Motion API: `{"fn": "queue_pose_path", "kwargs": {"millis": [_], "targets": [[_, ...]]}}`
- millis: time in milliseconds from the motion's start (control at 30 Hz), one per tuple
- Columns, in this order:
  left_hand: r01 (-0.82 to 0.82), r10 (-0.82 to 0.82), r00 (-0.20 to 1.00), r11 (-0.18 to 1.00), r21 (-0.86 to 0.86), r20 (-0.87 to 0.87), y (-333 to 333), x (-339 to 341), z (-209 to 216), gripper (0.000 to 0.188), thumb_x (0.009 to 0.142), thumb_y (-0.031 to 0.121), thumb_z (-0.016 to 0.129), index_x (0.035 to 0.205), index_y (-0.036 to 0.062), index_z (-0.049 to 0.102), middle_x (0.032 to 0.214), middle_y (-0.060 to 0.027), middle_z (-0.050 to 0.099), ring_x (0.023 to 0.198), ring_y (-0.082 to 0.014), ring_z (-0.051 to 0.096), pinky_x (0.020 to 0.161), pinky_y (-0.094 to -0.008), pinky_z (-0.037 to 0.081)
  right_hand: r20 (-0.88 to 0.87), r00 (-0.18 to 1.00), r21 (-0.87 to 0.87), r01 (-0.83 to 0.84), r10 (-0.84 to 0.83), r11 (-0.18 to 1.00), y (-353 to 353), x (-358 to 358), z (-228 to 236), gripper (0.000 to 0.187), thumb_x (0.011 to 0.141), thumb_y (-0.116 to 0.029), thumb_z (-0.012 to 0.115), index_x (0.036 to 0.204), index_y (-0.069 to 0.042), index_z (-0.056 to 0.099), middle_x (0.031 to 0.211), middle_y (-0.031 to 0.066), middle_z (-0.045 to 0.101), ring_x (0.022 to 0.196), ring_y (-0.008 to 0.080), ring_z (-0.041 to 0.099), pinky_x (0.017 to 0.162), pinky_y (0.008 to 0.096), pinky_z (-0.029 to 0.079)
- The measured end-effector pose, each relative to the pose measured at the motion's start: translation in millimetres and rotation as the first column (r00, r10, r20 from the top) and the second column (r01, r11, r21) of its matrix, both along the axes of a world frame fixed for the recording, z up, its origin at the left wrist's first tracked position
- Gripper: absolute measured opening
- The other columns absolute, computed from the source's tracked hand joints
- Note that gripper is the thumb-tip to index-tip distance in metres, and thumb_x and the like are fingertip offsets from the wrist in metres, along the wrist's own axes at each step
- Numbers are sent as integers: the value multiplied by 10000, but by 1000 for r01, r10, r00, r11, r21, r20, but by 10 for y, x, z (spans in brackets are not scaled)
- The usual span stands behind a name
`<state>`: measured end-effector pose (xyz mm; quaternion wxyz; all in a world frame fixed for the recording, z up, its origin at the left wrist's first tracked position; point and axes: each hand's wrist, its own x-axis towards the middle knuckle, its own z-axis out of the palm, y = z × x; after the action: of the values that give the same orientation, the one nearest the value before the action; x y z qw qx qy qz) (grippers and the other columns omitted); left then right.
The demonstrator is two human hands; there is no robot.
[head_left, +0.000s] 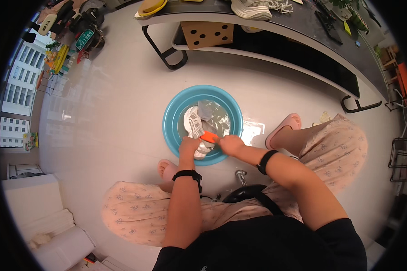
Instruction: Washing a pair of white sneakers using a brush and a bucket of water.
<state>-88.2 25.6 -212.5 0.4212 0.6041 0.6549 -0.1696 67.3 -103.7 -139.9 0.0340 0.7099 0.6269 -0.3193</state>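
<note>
A round blue basin (172,131) of water stands on the floor between my feet. Inside it is a white and grey sneaker (193,121), tilted and wet. My left hand (189,145) is closed on the sneaker's near side. My right hand (231,144), at the basin's right rim, grips an orange brush (208,137) that lies against the shoe; its bristles are hidden. More white shoe (204,150) shows below the brush, and I cannot tell whether it is the same sneaker. A greyish piece (206,109) sits in the water at the far side.
Beyond the basin stands a long low table (298,27) with black metal legs, carrying a pair of light sneakers (251,9). A cardboard piece with dark holes (208,35) is beneath its top. My pink slippers (285,128) flank the basin. White boxy furniture (36,198) stands at left.
</note>
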Motion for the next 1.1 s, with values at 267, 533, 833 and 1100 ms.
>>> {"fn": "queue_pose_path", "kwargs": {"millis": [267, 533, 833, 1100], "targets": [[90, -77, 994, 978, 186, -78, -193, 266, 289, 726, 699, 458, 637, 1124, -83, 408, 1054, -242, 582, 1012, -336, 567, 855, -380, 448, 80, 993, 47, 80, -84, 996, 119, 34, -291, 360, 819, -103, 426, 1174, -88, 490, 867, 156, 638, 797, 316, 631, 671, 408, 516], [115, -97, 990, 976, 185, -104, -205, 320, 302, 762, 675, 495, 651, 1119, -74, 408, 1054, -228, 585, 986, -336, 580, 840, -387, 461, 104, 994, -54, -15, 20, 998, -32, 194, -79, 304, 856, -115, 410, 1137, -53, 509, 880, 138, 641, 812, 292, 637, 662, 391, 522], [82, -64, 993, 978, 193, -100, -195, 239, 252, 781, 665, 509, 656, 1126, -73, 414, 1059, -230, 584, 983, -347, 579, 839, -378, 460, -37, 994, -41, 104, -106, 994, -128, -72, -48, 380, 786, -61, 445, 1161, -12, 478, 847, 217, 627, 804, 332, 632, 665, 417, 516], [97, -82, 993, 974, 205, -79, -286, 343, 368, 652, 707, 391, 618, 1117, -72, 414, 1051, -233, 587, 986, -354, 575, 842, -392, 455, 21, 979, -2, 204, -204, 979, -92, 161, -298, 296, 889, -191, 366, 1028, -25, 568, 933, 184, 624, 886, 333, 613, 717, 416, 509]]}}
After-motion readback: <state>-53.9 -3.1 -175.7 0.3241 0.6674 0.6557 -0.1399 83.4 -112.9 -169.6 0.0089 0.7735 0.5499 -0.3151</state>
